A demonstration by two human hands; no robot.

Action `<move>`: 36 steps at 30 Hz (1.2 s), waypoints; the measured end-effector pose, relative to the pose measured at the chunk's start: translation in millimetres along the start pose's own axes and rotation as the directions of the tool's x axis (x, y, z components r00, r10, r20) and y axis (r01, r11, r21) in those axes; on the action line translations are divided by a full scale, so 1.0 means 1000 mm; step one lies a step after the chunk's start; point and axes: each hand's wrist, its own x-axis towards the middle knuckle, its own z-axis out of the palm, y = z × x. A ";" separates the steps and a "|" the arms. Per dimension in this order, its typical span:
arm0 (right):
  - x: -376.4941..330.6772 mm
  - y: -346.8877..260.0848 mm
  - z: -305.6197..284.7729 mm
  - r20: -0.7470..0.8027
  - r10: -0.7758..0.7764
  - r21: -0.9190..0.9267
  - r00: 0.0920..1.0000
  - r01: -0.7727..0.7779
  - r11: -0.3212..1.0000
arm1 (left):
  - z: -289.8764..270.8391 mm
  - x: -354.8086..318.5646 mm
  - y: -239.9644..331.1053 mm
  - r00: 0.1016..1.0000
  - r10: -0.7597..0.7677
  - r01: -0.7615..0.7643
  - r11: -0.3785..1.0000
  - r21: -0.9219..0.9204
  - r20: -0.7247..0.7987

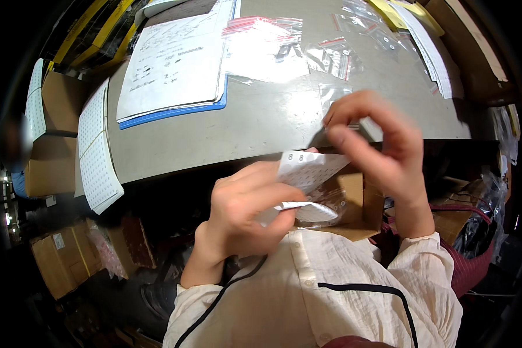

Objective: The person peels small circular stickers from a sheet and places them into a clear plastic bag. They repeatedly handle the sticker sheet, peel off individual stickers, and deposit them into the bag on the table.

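My left hand [243, 209] is closed on a bent white sheet of small printed labels [313, 171], held in front of my chest. The sheet curls, and its lower end [316, 211] folds back beneath my fingers. Up and to the right, over the table's front edge, my right hand [383, 136] is raised, slightly blurred. Its thumb and forefinger come together in a pinch; anything between them is too small to make out. Just beyond those fingertips lies a small clear zip bag [332, 95] on the grey table [261, 116].
A blue clipboard [174, 116] with written papers lies left on the table, beside stacked red-striped zip bags [267, 49]. More small bags [333, 57] hold rings. Label sheets [95, 151] hang at the left edge. An open cardboard box [356, 203] sits below my hands.
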 end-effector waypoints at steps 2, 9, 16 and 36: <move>0.008 0.017 -0.009 -0.077 -0.073 -0.133 0.994 0.062 0.989 | -0.003 -0.007 -0.005 0.999 -0.049 0.049 0.999 -0.015 0.012; 0.014 0.040 -0.021 0.029 -0.221 -0.447 0.975 0.210 0.870 | -0.017 -0.013 -0.002 0.983 -0.184 0.183 0.981 -0.064 -0.011; 0.005 0.042 -0.040 0.101 -0.168 -0.487 0.981 0.196 0.851 | -0.028 -0.023 -0.005 0.957 -0.278 0.263 0.952 -0.155 -0.083; 0.001 0.034 -0.046 -0.005 0.079 -0.181 0.997 -0.079 0.980 | -0.031 -0.030 0.002 0.883 -0.431 0.379 0.889 -0.258 -0.189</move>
